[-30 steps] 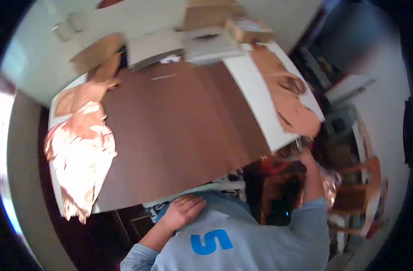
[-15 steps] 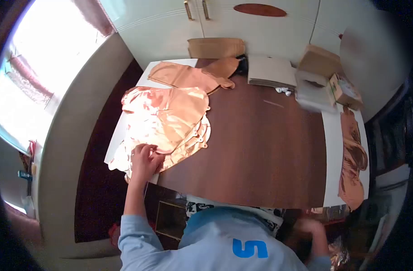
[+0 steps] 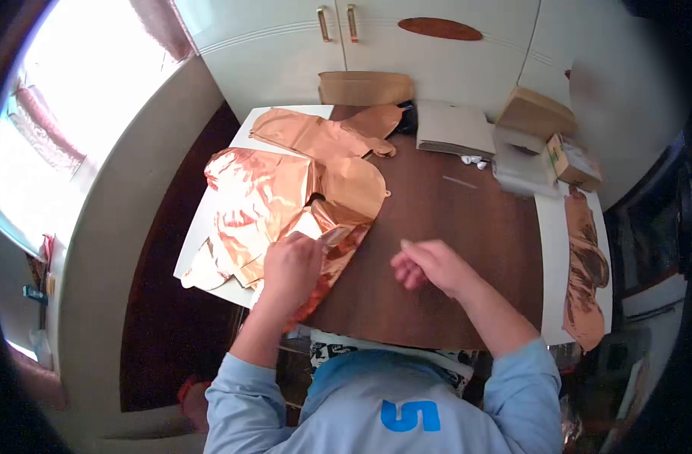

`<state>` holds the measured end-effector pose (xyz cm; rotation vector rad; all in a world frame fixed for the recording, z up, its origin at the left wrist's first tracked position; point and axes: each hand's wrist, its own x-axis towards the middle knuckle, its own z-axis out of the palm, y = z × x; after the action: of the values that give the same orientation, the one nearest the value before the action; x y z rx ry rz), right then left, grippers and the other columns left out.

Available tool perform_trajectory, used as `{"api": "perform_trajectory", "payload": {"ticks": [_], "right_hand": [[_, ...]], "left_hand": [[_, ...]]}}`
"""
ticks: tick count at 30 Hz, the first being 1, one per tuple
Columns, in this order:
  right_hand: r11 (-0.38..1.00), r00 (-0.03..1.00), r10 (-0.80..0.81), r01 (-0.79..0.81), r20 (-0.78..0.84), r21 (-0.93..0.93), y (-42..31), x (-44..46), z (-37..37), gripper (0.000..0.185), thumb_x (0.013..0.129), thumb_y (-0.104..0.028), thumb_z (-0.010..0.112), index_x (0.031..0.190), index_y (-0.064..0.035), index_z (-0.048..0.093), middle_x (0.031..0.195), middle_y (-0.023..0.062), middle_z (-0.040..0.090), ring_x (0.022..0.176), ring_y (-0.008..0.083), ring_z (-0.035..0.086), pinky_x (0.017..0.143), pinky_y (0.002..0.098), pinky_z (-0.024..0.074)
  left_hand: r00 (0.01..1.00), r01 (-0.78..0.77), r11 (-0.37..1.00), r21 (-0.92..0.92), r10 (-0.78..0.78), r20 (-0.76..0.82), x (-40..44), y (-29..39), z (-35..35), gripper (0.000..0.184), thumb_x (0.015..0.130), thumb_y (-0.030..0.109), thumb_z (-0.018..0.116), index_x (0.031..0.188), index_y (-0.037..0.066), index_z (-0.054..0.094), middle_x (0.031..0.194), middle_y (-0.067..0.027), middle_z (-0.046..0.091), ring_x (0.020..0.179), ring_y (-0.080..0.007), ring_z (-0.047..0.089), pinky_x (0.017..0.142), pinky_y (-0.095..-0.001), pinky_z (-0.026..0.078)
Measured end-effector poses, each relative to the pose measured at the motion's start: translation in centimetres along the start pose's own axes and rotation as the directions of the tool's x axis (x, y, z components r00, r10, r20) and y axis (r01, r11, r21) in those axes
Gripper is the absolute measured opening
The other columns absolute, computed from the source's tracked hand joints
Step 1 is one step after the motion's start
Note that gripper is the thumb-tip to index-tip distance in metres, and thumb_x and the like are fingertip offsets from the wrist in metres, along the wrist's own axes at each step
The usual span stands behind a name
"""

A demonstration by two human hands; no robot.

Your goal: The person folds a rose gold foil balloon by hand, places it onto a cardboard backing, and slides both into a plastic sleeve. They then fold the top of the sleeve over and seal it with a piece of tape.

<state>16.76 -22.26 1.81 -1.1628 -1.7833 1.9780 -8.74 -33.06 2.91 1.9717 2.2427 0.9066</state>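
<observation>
A flat, copper-coloured foil balloon (image 3: 342, 227) lies creased on the left half of the table, its top sheet pulled towards the middle. My left hand (image 3: 291, 261) grips its near edge with closed fingers. More flat foil balloons (image 3: 248, 193) are spread beneath and to the left of it, shining in the window light. Another such balloon (image 3: 308, 132) rests farther back. Over the brown tabletop, apart from the foil, hovers my right hand (image 3: 429, 266). Its fingers are curled in, and anything inside them is hidden.
A flat grey stack (image 3: 456, 127), small white pieces (image 3: 473, 160), clear plastic (image 3: 524, 170) and a small box (image 3: 574, 161) stand along the back right. A long copper foil balloon (image 3: 586, 272) lies on the white strip at the right edge.
My left hand has moved right, drawing the foil balloon along towards the middle of the table. My right hand has come up from below the table's right front edge to above the tabletop.
</observation>
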Motion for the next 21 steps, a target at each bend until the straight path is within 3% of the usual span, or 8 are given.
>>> {"api": "perform_trajectory", "payload": {"ticks": [3, 7, 10, 14, 16, 18, 20, 21], "right_hand": [[0.792, 0.862, -0.442, 0.244, -0.249, -0.56, -1.6, 1.5, 2.0, 0.029, 0.099, -0.026, 0.055, 0.1, -0.0001, 0.069, 0.084, 0.0092, 0.064, 0.078, 0.0211, 0.064, 0.07, 0.0368, 0.053], [-0.088, 0.246, -0.954, 0.314, 0.171, -0.945, -4.2, 2.8, 3.7, 0.019, 0.092, -0.017, 0.054, 0.099, -0.0033, 0.066, 0.09, 0.0118, 0.062, 0.091, 0.0277, 0.063, 0.08, 0.0427, 0.0502], [-0.185, 0.498, -0.775, 0.41, 0.389, -0.893, -3.2, 5.5, 4.4, 0.014, 0.091, -0.013, 0.053, 0.091, -0.008, 0.066, 0.087, 0.0118, 0.064, 0.084, 0.0281, 0.064, 0.079, 0.0412, 0.049], [0.389, 0.782, -0.62, 0.236, -0.064, -0.891, -4.9, 10.3, 3.6, 0.014, 0.09, -0.012, 0.057, 0.088, -0.0046, 0.068, 0.082, 0.0087, 0.067, 0.08, 0.024, 0.066, 0.074, 0.0363, 0.0514], [0.663, 0.797, -0.586, 0.366, -0.148, -0.653, -5.3, 13.1, 1.0, 0.016, 0.093, -0.012, 0.055, 0.091, -0.0036, 0.069, 0.082, 0.0074, 0.068, 0.08, 0.019, 0.065, 0.074, 0.0337, 0.0518], [0.834, 0.889, -0.43, 0.324, -0.157, -0.447, -7.1, 13.0, -1.6, 0.017, 0.095, -0.013, 0.055, 0.097, -0.0036, 0.069, 0.084, 0.0058, 0.067, 0.083, 0.013, 0.063, 0.077, 0.031, 0.0509], [0.736, 0.785, -0.616, 0.541, -0.07, -0.407, -7.2, 12.0, -4.2, 0.019, 0.093, -0.015, 0.054, 0.096, -0.0007, 0.066, 0.086, 0.0119, 0.068, 0.081, 0.0182, 0.065, 0.074, 0.0348, 0.0514], [0.648, 0.742, -0.671, 0.588, 0.003, -0.484, -8.2, 9.7, -4.9, 0.018, 0.094, -0.012, 0.052, 0.099, -0.0009, 0.065, 0.09, 0.0109, 0.068, 0.081, 0.019, 0.065, 0.074, 0.0346, 0.0511]], "left_hand": [[0.998, -0.042, 0.998, 0.036, 0.044, -0.049, 0.7, 1.7, 1.1, 0.024, 0.088, 0.016, 0.066, 0.069, 0.001, 0.066, 0.073, -0.0161, 0.065, 0.067, -0.0366, 0.064, 0.065, -0.0456, 0.05], [0.989, -0.102, 0.972, 0.211, 0.122, -0.087, 0.7, 2.7, 1.6, 0.015, 0.083, 0.018, 0.071, 0.073, 0.007, 0.069, 0.08, -0.0094, 0.067, 0.073, -0.0299, 0.065, 0.07, -0.0432, 0.046], [0.902, -0.217, 0.92, 0.327, 0.317, -0.293, 0.3, 5.1, 0.5, 0.01, 0.083, 0.019, 0.07, 0.08, 0.01, 0.068, 0.087, -0.0085, 0.065, 0.073, -0.0243, 0.063, 0.072, -0.042, 0.045], [0.696, -0.706, 0.707, 0.049, 0.704, -0.14, -4.8, 5.2, 3.0, 0.023, 0.081, 0.018, 0.065, 0.103, 0.011, 0.07, 0.103, -0.0112, 0.066, 0.092, -0.0278, 0.063, 0.075, -0.0476, 0.049], [0.75, -0.661, 0.749, -0.044, 0.661, -0.02, -5.5, 3.4, 6.9, 0.025, 0.087, 0.025, 0.063, 0.102, 0.008, 0.071, 0.103, -0.0139, 0.066, 0.099, -0.0308, 0.061, 0.081, -0.0491, 0.049], [0.91, -0.155, 0.977, 0.143, 0.085, 0.406, -1.8, 3.1, 6.3, 0.031, 0.081, 0.025, 0.068, 0.103, 0.004, 0.068, 0.1, -0.0177, 0.066, 0.101, -0.042, 0.062, 0.09, -0.0551, 0.048], [0.988, -0.14, 0.958, 0.251, 0.152, -0.03, 0.8, -1.8, 7.6, 0.045, 0.085, 0.031, 0.068, 0.122, 0.005, 0.061, 0.117, -0.0216, 0.062, 0.114, -0.0406, 0.056, 0.1, -0.0511, 0.044], [0.995, -0.044, 0.977, 0.209, 0.023, 0.098, 2.1, -4.9, 7.9, 0.05, 0.088, 0.04, 0.062, 0.125, 0.006, 0.06, 0.128, -0.0209, 0.057, 0.122, -0.0396, 0.051, 0.105, -0.0526, 0.038]]}}
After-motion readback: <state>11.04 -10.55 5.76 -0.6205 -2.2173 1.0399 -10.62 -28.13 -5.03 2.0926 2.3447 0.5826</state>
